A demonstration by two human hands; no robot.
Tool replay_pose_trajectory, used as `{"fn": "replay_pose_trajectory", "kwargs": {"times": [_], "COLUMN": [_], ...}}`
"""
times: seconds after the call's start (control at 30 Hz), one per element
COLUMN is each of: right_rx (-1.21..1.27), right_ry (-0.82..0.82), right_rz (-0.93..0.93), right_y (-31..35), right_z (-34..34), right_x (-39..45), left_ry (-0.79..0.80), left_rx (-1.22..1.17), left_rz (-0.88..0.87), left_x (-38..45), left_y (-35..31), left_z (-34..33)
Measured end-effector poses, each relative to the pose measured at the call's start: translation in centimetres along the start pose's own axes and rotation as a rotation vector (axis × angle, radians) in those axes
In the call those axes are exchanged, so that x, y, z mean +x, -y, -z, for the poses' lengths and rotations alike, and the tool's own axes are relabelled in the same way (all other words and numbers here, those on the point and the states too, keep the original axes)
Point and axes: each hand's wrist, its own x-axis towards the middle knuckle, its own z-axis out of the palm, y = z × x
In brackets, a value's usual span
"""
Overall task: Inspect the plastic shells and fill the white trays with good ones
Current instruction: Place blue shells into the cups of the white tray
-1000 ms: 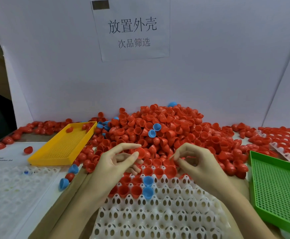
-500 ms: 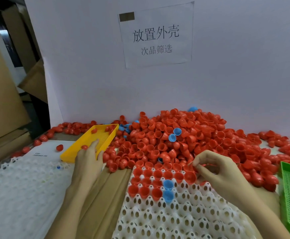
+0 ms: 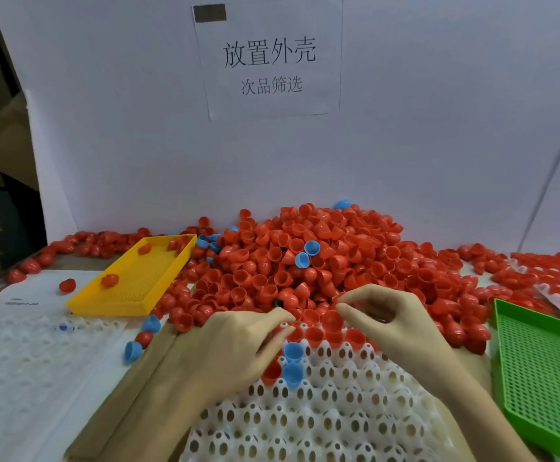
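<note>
the white tray [image 3: 332, 415] holds a row of red shells at its far edge and 2 blue shells [image 3: 293, 361], all mouth-up. behind it rises the red shell pile [image 3: 305, 261]. the yellow tray [image 3: 132, 285], left of the white tray, holds 4 red shells; the green tray [image 3: 545, 368], right of it, shows bare mesh. the left hand [image 3: 235, 348] lies over the white tray's far-left corner, fingers loosely curled; whether it grips a shell i cannot tell. the right hand [image 3: 385, 321] hovers with thumb and forefinger apart.
</note>
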Motion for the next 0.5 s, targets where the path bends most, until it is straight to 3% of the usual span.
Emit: {"fn": "replay_pose_trajectory", "kwargs": {"times": [0.13,0.27,0.5], "right_rx": [-0.04,-0.222,-0.543], "right_ry": [0.122,0.267,0.269], "right_rz": [-0.076,-0.012,0.102], "right_y": [-0.1,-0.6,-0.9], "right_z": [-0.5,-1.5,-2.8], "right_x": [-0.2,-0.7,-1.1], "left_ry": [-0.007,-0.007,0.055], "left_rx": [0.017,0.045,0.028], "left_rz": [-0.003,0.019,0.061], "left_x": [-0.1,-0.2,-0.3], "left_y": [0.5,1.3,1.6], "left_z": [-0.7,-0.3,0.2]}}
